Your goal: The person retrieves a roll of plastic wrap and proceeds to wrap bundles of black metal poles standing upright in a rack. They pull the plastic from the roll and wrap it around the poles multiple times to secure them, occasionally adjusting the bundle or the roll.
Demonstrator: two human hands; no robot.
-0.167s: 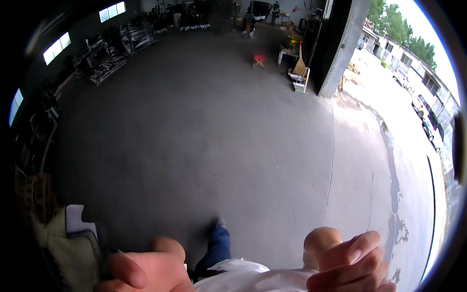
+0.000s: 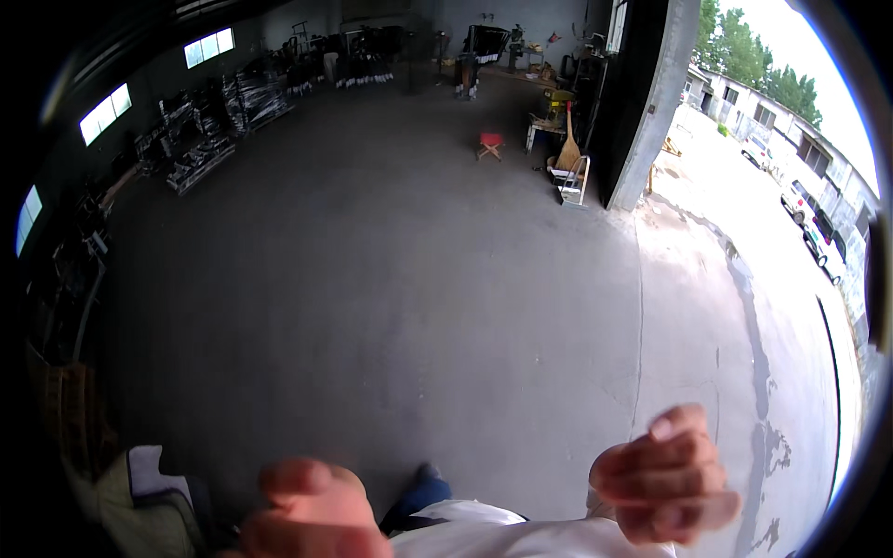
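Observation:
My left hand is at the lower edge, smeared by motion and partly cut off by the frame. Its fingers look loosely bent and apart, with nothing seen in them. To the right, my right hand is raised over the concrete floor, also blurred. Its fingers curl in toward the palm in a loose fist, and I see no object in it. Between the hands show my white top and one trouser leg with a shoe. Neither hand touches anything that I can see.
A red folding stool, a broom and a dustpan stand far ahead near a door pillar. Wrapped stock lines the left wall. A padded seat is at lower left. Parked cars stand outside.
Both hands have risen a little in the picture, and the left has shifted right. My view has tipped upward, so the far room sits lower. The shoe has moved down in view.

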